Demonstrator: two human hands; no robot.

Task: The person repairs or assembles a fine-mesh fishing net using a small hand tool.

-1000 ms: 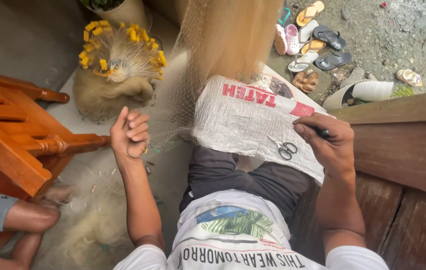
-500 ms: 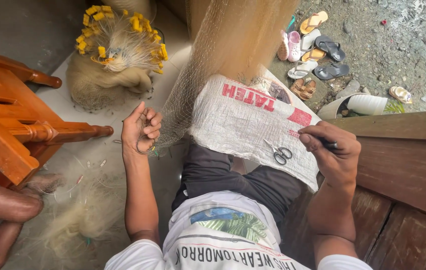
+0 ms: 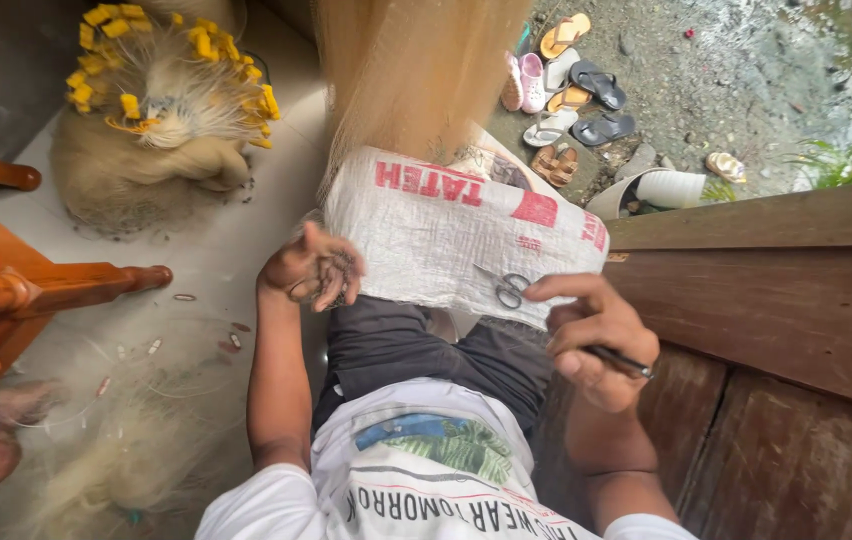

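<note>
1. Since the earlier frame the left hand (image 3: 314, 270) is sitting lower and nearer the frame centre, fingers now curled shut on strands of the fishing net (image 3: 416, 70); the right hand (image 3: 591, 340) is drawing back toward the lower right.
2. The right hand is clamping a thin dark netting needle (image 3: 621, 362), index finger extended.
3. The net is hanging from top centre, draping over the white woven sack (image 3: 446, 235) on the lap.
4. Scissors (image 3: 508, 288) are lying on the sack, just beside the right fingertips.
5. Risk, as judged: the loose mesh is likely snagging on the scissors, dragging them off the sloping sack.
</note>
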